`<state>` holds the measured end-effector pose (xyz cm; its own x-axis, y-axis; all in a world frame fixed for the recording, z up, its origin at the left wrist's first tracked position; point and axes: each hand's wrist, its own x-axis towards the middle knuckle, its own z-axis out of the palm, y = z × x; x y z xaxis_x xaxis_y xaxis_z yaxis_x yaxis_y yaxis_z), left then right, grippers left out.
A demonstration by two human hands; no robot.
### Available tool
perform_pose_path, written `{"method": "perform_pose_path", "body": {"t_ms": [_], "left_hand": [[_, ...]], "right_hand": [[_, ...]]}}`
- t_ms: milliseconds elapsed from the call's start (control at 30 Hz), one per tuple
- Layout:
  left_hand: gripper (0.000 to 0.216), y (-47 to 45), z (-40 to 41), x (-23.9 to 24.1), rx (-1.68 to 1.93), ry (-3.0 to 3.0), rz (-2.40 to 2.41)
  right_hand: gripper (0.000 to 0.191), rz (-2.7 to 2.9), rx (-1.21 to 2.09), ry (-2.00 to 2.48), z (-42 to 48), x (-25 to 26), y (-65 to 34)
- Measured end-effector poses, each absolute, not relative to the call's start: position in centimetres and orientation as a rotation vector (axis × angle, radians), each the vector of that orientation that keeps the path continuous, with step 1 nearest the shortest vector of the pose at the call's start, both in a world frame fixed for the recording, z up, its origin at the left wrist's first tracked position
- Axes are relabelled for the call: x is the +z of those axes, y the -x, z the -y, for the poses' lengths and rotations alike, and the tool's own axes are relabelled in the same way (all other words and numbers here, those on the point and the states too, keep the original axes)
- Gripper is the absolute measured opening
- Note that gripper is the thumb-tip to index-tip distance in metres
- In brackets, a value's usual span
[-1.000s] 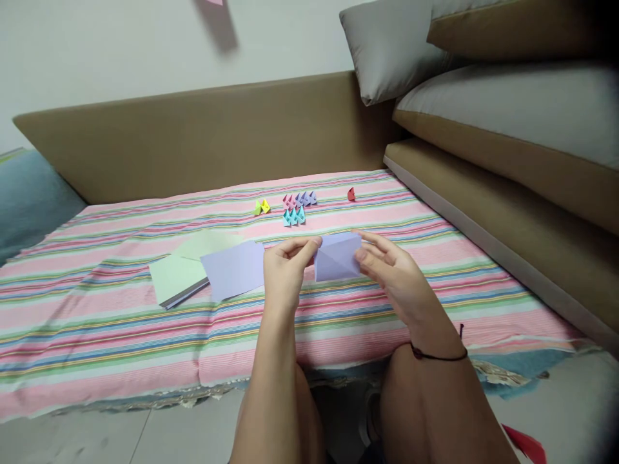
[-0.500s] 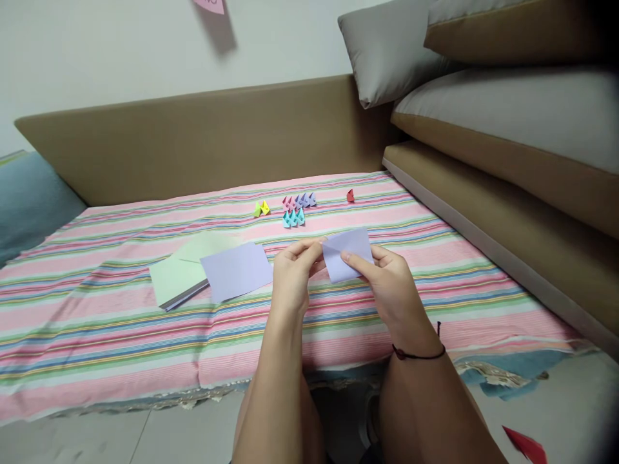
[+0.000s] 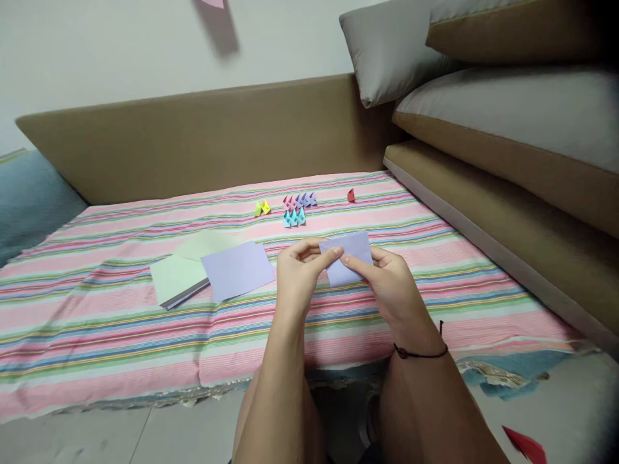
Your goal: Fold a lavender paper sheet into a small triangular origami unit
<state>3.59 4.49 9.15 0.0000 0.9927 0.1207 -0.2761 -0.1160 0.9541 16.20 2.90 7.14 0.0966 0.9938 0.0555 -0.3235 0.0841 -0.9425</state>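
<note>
A folded piece of lavender paper (image 3: pixel 352 243) is held up between both hands over the striped cloth. My left hand (image 3: pixel 300 270) pinches its left side, thumb flat on the front face and fingers behind. My right hand (image 3: pixel 391 277) grips the right side the same way, its thumb tip close to the left thumb. The fingers behind the paper are partly hidden. To the left of my left hand lies a flat lavender sheet (image 3: pixel 236 270), overlapping a stack of pale green paper (image 3: pixel 178 280).
Small folded paper pieces stand farther back: cyan (image 3: pixel 294 218), pink (image 3: pixel 289 203), purple (image 3: pixel 306 200), yellow-green (image 3: pixel 262 208) and red (image 3: pixel 351 195). Striped cloth (image 3: pixel 120 335) covers the seat. Cushions (image 3: pixel 507 122) are piled at right. A red folded paper (image 3: pixel 526 444) lies at lower right.
My left thumb has moved from the paper's left edge onto its front face, beside the right thumb. The paper sits slightly lower. Both hands keep hold of it.
</note>
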Motion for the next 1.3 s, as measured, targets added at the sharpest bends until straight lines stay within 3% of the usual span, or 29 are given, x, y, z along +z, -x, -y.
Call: {"method": "perform_pose_path", "body": {"t_ms": [967, 1300], "left_hand": [[0.022, -3.61, -5.14, 8.84, 1.593, -0.783, -1.042], [0.025, -3.32, -5.25, 8.88, 1.61, -0.728, -1.069]], "right_hand": [[0.025, 0.829, 1.089, 1.023, -3.3, 6.82, -16.48], [0.028, 0.887, 1.241, 0.855, -3.45, 6.91, -16.79]]}}
